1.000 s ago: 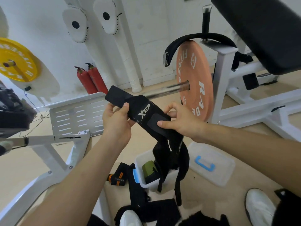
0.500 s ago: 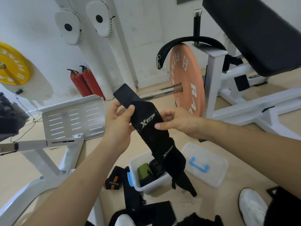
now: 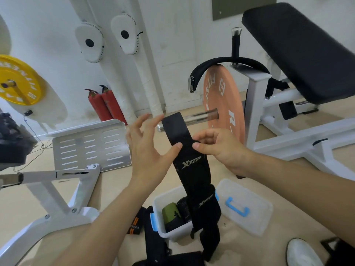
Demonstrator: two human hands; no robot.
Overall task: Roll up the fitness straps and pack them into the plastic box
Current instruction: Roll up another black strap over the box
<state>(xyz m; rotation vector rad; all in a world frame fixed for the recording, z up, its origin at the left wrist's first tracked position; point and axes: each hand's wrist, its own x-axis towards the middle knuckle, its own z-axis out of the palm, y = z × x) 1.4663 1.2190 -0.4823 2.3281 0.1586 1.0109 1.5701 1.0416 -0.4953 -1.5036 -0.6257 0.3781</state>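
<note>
Head view. The right hand (image 3: 217,146) pinches the black strap (image 3: 192,164) between thumb and curled fingers, just above the printed logo. The left hand (image 3: 148,150) has its fingers spread wide and grips nothing; only its thumb tip touches the strap's left edge. The strap is held up in the air. Its top end stands free above both hands, and its lower length hangs unrolled in front of the plastic box (image 3: 167,235).

Progress, as judged: partly done. The plastic box stands open on the floor (image 3: 115,192) and already contains a green roll (image 3: 170,212) and a black roll (image 3: 182,208). Remaining work:
- roll the strap in hand
- roll the orange-striped strap (image 3: 134,225) and the loose black straps (image 3: 153,240) lying left of and in front of the box
- probably fit the lid (image 3: 255,217), which lies just right of the box

Surface and room: tan floor, no desk in use. Around it stand white machine frames, a perforated metal plate (image 3: 90,144), an orange weight plate (image 3: 222,104), a yellow weight plate (image 3: 17,81), two red fire extinguishers (image 3: 105,106) against the white wall, and a black bench pad (image 3: 299,54)
</note>
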